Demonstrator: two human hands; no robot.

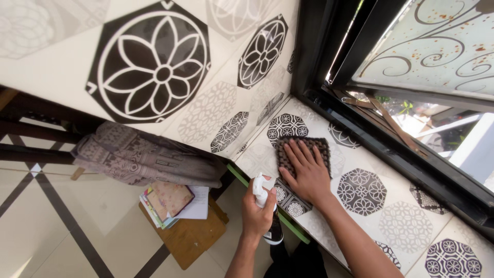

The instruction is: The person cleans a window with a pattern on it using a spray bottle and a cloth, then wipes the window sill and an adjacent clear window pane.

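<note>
Left hand (257,213) grips spray bottle (263,201); right hand (306,174) presses dark cloth (301,149) on tiled ledge (391,216).

Dark brown textured cleaning cloth (303,150), spread flat on the patterned tile ledge (391,216) beside the window frame, its near half covered by the right hand (307,175). White-headed spray bottle (263,198) with a dark body, held upright in the left hand (257,213) just left of the ledge's near edge.

Spray bottle (266,208), white trigger head over dark body with a white label low on its side, just beside the tiled ledge (391,216), below its front edge.
</note>
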